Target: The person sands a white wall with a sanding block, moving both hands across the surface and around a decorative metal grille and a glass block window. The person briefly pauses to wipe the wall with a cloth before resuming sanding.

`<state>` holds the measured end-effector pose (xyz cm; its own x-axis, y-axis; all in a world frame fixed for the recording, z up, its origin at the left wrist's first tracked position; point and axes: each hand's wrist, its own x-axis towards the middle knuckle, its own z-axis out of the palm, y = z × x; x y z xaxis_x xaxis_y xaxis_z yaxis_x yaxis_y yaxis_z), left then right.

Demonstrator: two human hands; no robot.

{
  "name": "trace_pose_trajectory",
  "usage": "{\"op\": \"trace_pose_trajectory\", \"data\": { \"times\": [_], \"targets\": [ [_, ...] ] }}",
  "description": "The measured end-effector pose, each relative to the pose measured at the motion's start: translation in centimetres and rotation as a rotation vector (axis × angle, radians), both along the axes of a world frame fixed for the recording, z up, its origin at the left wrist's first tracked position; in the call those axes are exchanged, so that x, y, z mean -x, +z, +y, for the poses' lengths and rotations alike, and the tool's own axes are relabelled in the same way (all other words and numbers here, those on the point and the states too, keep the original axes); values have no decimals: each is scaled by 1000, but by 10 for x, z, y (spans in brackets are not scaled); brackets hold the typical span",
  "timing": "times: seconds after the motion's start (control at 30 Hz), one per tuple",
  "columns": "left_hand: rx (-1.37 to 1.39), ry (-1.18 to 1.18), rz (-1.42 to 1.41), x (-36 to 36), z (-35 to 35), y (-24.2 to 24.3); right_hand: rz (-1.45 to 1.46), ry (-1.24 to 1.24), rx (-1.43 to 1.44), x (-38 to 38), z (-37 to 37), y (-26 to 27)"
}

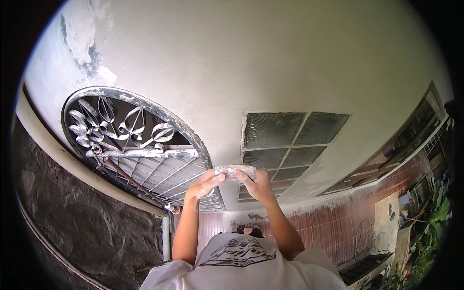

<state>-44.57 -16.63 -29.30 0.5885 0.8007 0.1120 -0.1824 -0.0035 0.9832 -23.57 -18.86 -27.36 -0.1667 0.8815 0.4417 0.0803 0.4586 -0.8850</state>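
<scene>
Both hands grip one small oblong block, caked in white dust; it could be a sanding block, but its underside is hidden. My left hand holds its left end, thumb on top and dust on the skin. At the other end, my right hand has its thumb on the near face and its fingers mostly out of sight behind. The block is held out in front of my chest, before a pale plastered wall. I cannot tell whether it touches the wall.
On the left, an arched opening has a metal grille with peeling white paint. A glass-block window sits right of centre. A pale pipe curves past the grille. Dusty red tiles cover the floor, with a coiled hose at right.
</scene>
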Motion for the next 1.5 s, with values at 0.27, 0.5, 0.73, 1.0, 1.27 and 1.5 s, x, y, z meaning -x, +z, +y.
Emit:
{"op": "trace_pose_trajectory", "data": {
  "times": [0.27, 0.5, 0.73, 1.0, 1.27, 1.5],
  "targets": [
    [6, 299, 371, -61, -26, 55, -206, -198, 295, -47, 15, -6],
    [-885, 1110, 484, -85, 10, 121, -104, -105, -10, -112, 20, 27],
    [-1356, 1327, 663, -125, 82, 98, -91, -13, -79, -146, 14, 35],
    [-1146, 1422, 777, -160, 107, 25, -184, 16, 73, -191, 18, 36],
    [-1089, 1460, 707, -161, 105, 70, -120, -144, -124, -224, 42, 47],
    [-1101, 1507, 697, -157, 117, 36, -128, -114, -103, -227, 34, 33]
  ]
}}
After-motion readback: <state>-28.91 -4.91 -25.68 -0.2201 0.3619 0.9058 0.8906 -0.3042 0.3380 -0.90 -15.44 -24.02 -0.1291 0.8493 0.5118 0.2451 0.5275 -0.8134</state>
